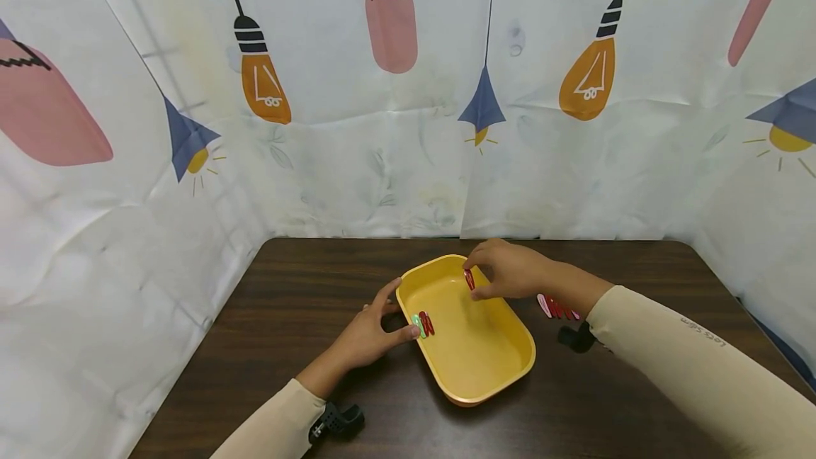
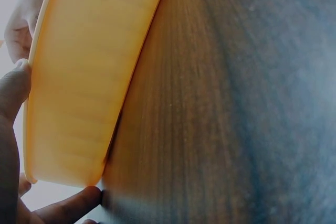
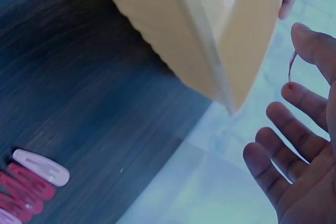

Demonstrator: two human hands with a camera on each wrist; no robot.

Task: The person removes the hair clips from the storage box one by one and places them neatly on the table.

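One person's two hands are working at one yellow tub (image 1: 474, 356), which is sitting on a dark brown table (image 1: 287, 303). The left hand (image 1: 366, 335) is spreading along the tub's left side, thumb and fingers touching it without curling round it. The right hand (image 1: 513, 271) is pinching one red hair clip (image 1: 469, 279) between thumb and forefinger at the tub's far right side. Inside, by the left wall, one green clip (image 1: 417, 326) and apparently two red clips (image 1: 426, 323) are lying together. Right of the tub, at least five clips are lying in a row: two pink clips (image 3: 44, 167) are flanking about three red ones (image 3: 32, 181). Two orange bulbs (image 1: 264, 91) are showing on the far curtain (image 1: 357, 183).
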